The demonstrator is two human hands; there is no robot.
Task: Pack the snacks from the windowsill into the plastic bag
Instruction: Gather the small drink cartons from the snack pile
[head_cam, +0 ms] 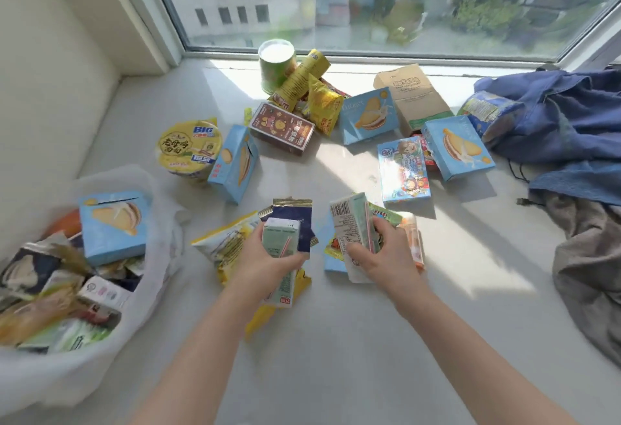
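Note:
My left hand [265,261] grips a pale green drink carton [280,238] above a pile of yellow snack packets [225,243] and a dark blue packet [297,219]. My right hand [383,256] grips another pale green carton [353,222] over more small packets. The white plastic bag [148,276] lies open at the left, holding a light blue box [114,226] and several packets. On the windowsill [336,340] farther back lie more light blue boxes [368,115], a yellow noodle cup [190,148], a brown box [282,128] and a cartoon box [403,169].
A green cup [277,64], yellow packets [322,105] and a brown paper bag [410,95] sit near the window. Blue clothing [564,122] and grey cloth [591,263] cover the right side. A wall closes the left end.

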